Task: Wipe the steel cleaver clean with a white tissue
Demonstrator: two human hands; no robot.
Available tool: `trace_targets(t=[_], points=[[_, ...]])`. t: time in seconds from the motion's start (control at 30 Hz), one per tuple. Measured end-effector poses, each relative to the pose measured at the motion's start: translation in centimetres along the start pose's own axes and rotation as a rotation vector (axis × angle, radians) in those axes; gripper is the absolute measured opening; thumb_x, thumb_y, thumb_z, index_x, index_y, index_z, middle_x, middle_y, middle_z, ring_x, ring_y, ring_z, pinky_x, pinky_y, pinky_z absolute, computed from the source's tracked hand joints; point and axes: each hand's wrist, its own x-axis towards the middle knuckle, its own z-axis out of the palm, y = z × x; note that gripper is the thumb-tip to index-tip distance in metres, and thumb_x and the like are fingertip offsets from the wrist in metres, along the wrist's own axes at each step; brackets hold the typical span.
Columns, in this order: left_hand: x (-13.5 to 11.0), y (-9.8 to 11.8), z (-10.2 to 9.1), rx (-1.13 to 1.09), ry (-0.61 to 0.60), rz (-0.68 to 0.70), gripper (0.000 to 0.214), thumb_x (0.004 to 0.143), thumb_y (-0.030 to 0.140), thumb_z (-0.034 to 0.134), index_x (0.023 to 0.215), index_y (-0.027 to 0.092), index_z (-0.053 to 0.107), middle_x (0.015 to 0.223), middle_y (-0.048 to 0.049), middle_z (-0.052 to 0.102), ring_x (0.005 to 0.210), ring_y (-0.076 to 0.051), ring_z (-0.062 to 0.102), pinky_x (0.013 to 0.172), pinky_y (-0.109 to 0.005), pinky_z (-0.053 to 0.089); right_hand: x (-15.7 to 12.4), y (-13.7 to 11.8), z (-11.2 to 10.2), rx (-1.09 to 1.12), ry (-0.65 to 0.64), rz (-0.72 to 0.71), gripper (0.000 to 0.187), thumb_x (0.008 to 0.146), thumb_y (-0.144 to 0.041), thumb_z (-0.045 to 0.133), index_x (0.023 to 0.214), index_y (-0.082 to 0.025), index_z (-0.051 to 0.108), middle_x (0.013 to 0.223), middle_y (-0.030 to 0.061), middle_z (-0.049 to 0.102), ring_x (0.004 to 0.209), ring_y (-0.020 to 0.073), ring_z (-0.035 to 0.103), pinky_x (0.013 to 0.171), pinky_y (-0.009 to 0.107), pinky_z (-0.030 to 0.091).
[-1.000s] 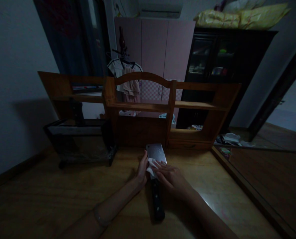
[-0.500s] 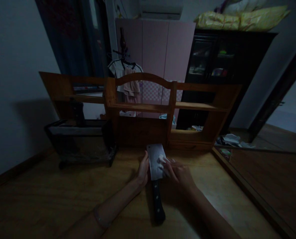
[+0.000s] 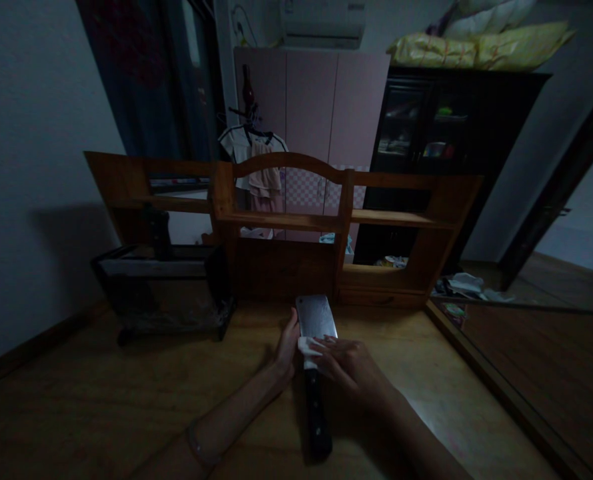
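A cleaver [image 3: 316, 316] with a broad steel blade and a black riveted handle points away from me above the wooden desk. My left hand [image 3: 287, 343] grips the blade from its left side, thumb along the edge of the metal and the other fingers hidden behind it. My right hand [image 3: 349, 363] presses a white cloth or tissue [image 3: 307, 348] onto the lower blade, close to the handle. The handle hangs toward me with neither hand on it.
On the left of the desk [image 3: 176, 387] stands a dark knife block [image 3: 161, 283] with a black handle sticking out. A wooden shelf unit [image 3: 286, 220] runs along the back edge. A raised wooden rim [image 3: 486, 373] borders the right side.
My right hand has slid the white cloth down the blade, from its middle to near the handle. My left hand keeps its hold. The view has tilted up slightly.
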Motion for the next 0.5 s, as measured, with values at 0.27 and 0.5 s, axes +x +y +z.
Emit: trace_targets(t=[0.27, 0.5], points=[[0.2, -0.1, -0.2, 0.016, -0.057, 0.013, 0.067, 0.098, 0.059, 0.032, 0.13, 0.006, 0.058, 0.116, -0.0187, 0.067, 0.106, -0.03, 0.065, 0.1, -0.042, 0.046, -0.7, 2.4, 0.1, -0.17, 0.124, 0.153, 0.042, 0.105, -0.027, 0.033, 0.098, -0.019, 0.075, 0.097, 0.0103, 0.074, 0.087, 0.0217, 0.071, 0.086, 0.033, 0.054], [0.7, -0.4, -0.8, 0.003, -0.044, 0.038, 0.065, 0.097, 0.059, 0.038, 0.123, 0.006, 0.063, 0.114, -0.0186, 0.068, 0.108, -0.03, 0.065, 0.099, -0.039, 0.047, -0.2, 1.4, 0.6, -0.158, 0.031, 0.045, 0.036, 0.103, -0.023, 0.037, 0.124, -0.023, 0.067, 0.133, 0.006, 0.059, 0.121, 0.0202, 0.057, 0.109, 0.036, 0.042]])
